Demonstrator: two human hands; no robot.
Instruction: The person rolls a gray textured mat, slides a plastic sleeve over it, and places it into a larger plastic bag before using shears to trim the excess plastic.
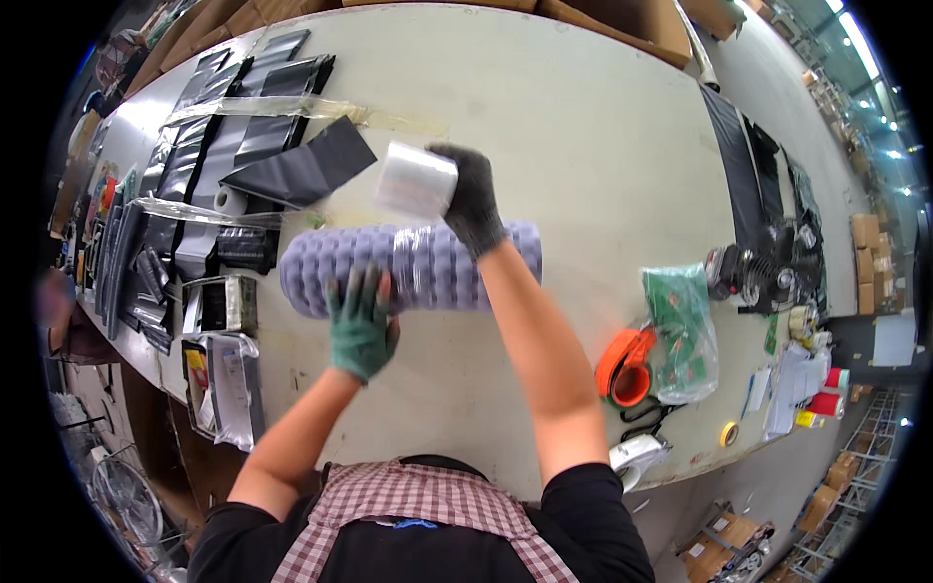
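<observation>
Head view: L hand (362,335), in a green glove, is open, palm down, fingers spread on a lilac-grey bumpy cylindrical roll (447,282), left of its mid. Roll lies crosswise on the off-white worktable (583,185), approx. centre, in front of the person. A shiny clear plastic band (412,255) shows on its mid.

R hand (470,194), in a dark grey glove, is closed round the right end of a wide roll of clear film (416,181), blurred, nr the far side of the bumpy roll; can't tell if those two touch, or if film runs betw. them.

L of that: a flat black plastic piece (311,165), a small white roll (230,200), plus stacked black plastic sheets (199,146) w/ a clear strip across. R side of table: an orange plastic ring-shaped tool (609,367) just beside a clear plastic bag w/ green contents (680,325); black-handled scissors (663,413) close by; a yellow tape ring (723,438) nr the edge. Brown cardboard boxes (622,27) along the far edge
</observation>
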